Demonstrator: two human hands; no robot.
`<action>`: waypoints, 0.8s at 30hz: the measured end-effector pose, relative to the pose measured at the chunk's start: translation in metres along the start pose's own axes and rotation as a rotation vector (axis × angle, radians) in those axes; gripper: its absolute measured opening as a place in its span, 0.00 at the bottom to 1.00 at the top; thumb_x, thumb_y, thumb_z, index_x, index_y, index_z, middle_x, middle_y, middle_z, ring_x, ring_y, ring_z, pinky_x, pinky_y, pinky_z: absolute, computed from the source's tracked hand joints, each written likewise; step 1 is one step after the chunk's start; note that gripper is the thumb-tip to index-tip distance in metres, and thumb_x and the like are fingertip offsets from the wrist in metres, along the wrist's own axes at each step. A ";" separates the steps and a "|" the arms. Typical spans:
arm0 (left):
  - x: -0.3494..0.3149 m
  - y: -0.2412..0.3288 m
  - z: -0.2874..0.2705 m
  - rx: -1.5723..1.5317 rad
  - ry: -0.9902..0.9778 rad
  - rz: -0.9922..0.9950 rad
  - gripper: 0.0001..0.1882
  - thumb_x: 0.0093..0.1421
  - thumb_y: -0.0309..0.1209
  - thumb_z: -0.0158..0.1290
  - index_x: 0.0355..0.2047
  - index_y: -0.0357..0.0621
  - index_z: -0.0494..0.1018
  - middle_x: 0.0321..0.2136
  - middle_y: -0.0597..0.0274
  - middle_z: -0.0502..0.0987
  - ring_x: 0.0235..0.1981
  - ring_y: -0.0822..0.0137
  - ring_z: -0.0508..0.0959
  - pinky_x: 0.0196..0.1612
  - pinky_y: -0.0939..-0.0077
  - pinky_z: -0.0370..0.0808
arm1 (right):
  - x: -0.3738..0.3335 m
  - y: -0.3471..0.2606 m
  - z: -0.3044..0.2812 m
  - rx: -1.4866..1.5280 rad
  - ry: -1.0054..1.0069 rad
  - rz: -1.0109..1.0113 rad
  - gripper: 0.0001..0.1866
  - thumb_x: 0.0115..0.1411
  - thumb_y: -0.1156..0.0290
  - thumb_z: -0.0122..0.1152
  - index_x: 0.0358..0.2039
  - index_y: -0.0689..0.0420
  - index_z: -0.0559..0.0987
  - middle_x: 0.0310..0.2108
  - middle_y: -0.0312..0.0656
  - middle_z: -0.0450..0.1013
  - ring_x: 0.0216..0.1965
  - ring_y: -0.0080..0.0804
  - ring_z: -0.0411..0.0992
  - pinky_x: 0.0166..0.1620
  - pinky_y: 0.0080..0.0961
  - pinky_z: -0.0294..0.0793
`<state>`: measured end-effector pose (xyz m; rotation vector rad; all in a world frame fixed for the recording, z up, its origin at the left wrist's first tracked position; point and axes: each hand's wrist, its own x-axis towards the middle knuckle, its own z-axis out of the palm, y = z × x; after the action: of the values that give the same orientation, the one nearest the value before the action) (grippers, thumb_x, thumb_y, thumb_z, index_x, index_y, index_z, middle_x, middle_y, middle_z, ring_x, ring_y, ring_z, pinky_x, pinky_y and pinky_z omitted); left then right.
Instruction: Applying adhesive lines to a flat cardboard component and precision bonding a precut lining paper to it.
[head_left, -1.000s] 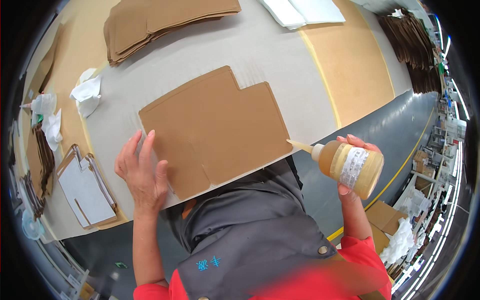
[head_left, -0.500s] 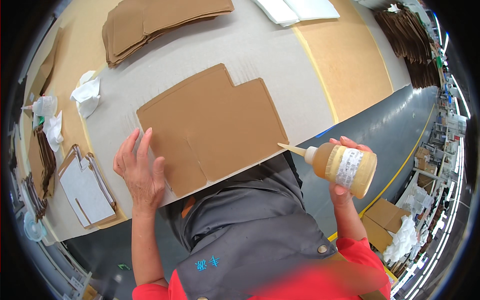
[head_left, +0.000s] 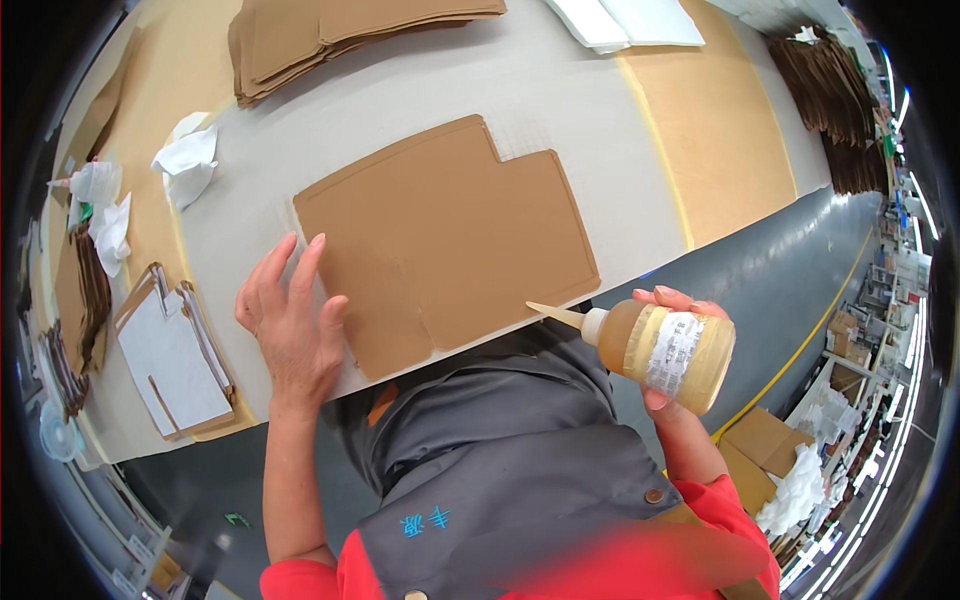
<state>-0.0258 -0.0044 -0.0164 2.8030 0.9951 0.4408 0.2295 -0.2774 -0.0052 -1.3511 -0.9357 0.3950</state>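
A flat brown cut piece [head_left: 450, 230] lies at the table's near edge, with a notch at its far right corner and a slit at its near side. My right hand [head_left: 668, 302] is wrapped round a squeeze bottle [head_left: 680, 355] of amber liquid with a white label. The bottle is tipped over sideways, its long thin nozzle pointing left over the piece's near right edge; whether the tip touches cannot be made out. My left hand [head_left: 292, 310] has its fingers spread beside the piece's left edge and holds nothing.
A stack of brown pieces [head_left: 350, 40] lies at the far side of the table [head_left: 620, 170], white sheets [head_left: 625, 22] to its right. Crumpled white tissue [head_left: 187, 162], white-faced pieces [head_left: 170, 365] and another bottle [head_left: 95, 183] are at left. Dark stacked pieces [head_left: 820, 85] stand far right.
My right hand has moved the bottle left along the piece's near edge. My left hand stays spread by the left edge. The whole view has shifted slightly.
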 end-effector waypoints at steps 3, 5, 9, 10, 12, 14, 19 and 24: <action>0.000 -0.001 0.000 -0.005 0.004 -0.002 0.28 0.71 0.54 0.39 0.61 0.52 0.69 0.60 0.58 0.66 0.62 0.57 0.63 0.65 0.58 0.50 | 0.001 -0.002 0.010 0.053 0.002 0.025 0.51 0.42 0.47 0.82 0.58 0.54 0.59 0.54 0.55 0.70 0.55 0.48 0.73 0.60 0.46 0.70; 0.001 -0.001 0.000 0.006 0.005 0.013 0.28 0.72 0.53 0.38 0.62 0.50 0.69 0.61 0.57 0.66 0.63 0.58 0.63 0.65 0.59 0.49 | 0.002 -0.003 0.015 0.069 0.009 0.041 0.51 0.41 0.48 0.83 0.57 0.55 0.61 0.53 0.56 0.71 0.54 0.49 0.74 0.59 0.45 0.72; 0.001 0.000 0.001 0.005 0.008 -0.005 0.29 0.72 0.54 0.37 0.62 0.50 0.70 0.61 0.58 0.66 0.62 0.58 0.63 0.65 0.59 0.50 | 0.003 0.002 0.022 0.074 -0.060 0.030 0.53 0.38 0.49 0.85 0.57 0.55 0.61 0.52 0.57 0.72 0.53 0.51 0.75 0.57 0.45 0.73; 0.001 -0.001 0.002 -0.008 0.023 -0.002 0.29 0.71 0.55 0.38 0.61 0.52 0.71 0.60 0.59 0.67 0.62 0.59 0.63 0.65 0.59 0.50 | 0.002 0.004 0.025 0.107 -0.064 0.019 0.54 0.36 0.50 0.86 0.57 0.55 0.61 0.52 0.57 0.72 0.53 0.51 0.75 0.57 0.45 0.74; 0.001 -0.001 0.003 -0.017 0.037 -0.004 0.28 0.71 0.55 0.39 0.60 0.53 0.72 0.59 0.60 0.67 0.61 0.60 0.63 0.64 0.59 0.50 | 0.003 0.006 0.030 0.143 -0.072 0.011 0.55 0.35 0.51 0.87 0.57 0.55 0.61 0.52 0.58 0.72 0.53 0.51 0.75 0.57 0.46 0.74; 0.000 0.000 0.002 -0.031 0.050 -0.001 0.28 0.71 0.56 0.39 0.60 0.54 0.72 0.59 0.61 0.67 0.61 0.61 0.64 0.64 0.59 0.50 | 0.005 0.007 0.034 0.147 -0.113 -0.013 0.56 0.32 0.53 0.88 0.57 0.55 0.61 0.52 0.58 0.72 0.52 0.52 0.75 0.57 0.46 0.74; 0.001 -0.001 0.001 -0.013 0.022 -0.001 0.30 0.72 0.56 0.35 0.61 0.52 0.70 0.60 0.59 0.66 0.62 0.59 0.63 0.65 0.60 0.49 | 0.009 0.004 0.042 0.184 -0.154 -0.016 0.56 0.31 0.54 0.89 0.57 0.55 0.62 0.52 0.58 0.72 0.53 0.52 0.75 0.58 0.47 0.73; 0.002 -0.001 0.002 -0.009 0.023 -0.002 0.30 0.72 0.56 0.35 0.61 0.52 0.70 0.60 0.59 0.66 0.62 0.59 0.63 0.65 0.60 0.49 | 0.007 0.004 0.053 0.184 -0.209 -0.016 0.55 0.38 0.48 0.84 0.62 0.54 0.61 0.58 0.57 0.68 0.58 0.52 0.71 0.59 0.46 0.73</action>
<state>-0.0247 -0.0029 -0.0177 2.7942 0.9982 0.4769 0.1941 -0.2370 -0.0097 -1.1493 -1.0542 0.6039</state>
